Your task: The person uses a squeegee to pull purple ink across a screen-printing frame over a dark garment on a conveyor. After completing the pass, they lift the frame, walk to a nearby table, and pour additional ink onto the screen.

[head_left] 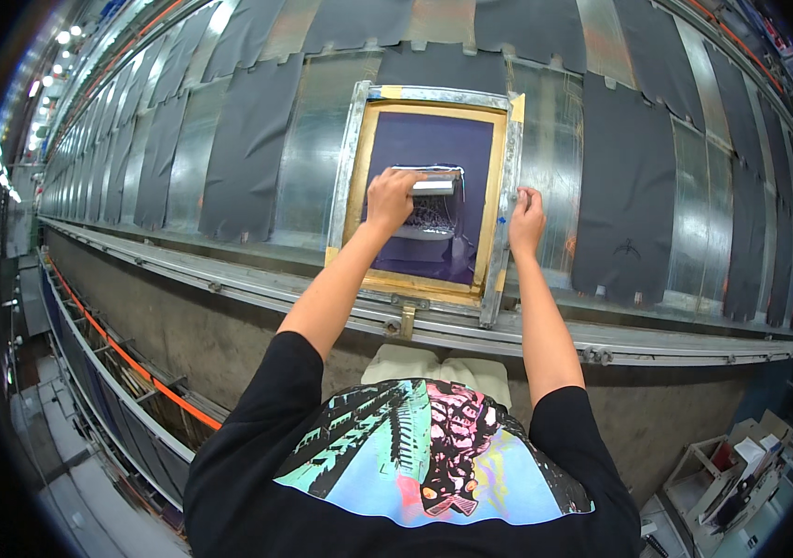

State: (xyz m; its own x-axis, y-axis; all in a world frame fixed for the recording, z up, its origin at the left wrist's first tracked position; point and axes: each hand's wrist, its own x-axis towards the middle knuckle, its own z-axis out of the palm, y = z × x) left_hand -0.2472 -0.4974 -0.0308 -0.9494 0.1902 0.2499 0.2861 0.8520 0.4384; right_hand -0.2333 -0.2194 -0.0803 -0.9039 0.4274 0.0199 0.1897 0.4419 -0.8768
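A long metal surface with dark fabric panels crosses the room, lights shining far left. On it, the frame's long axis runs near to far; inside, the squeegee lies left to right. The left hand closes around the squeegee's left end; the right hand curls its fingers at the frame's right rail, its hold unclear.

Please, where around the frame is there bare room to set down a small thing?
The left metal strip, between the frame and left dark sheet, looks bare; so does the right metal strip beyond the right hand, up to the right dark sheet. Crowded: inside the frame, where the left hand holds the silver tool.
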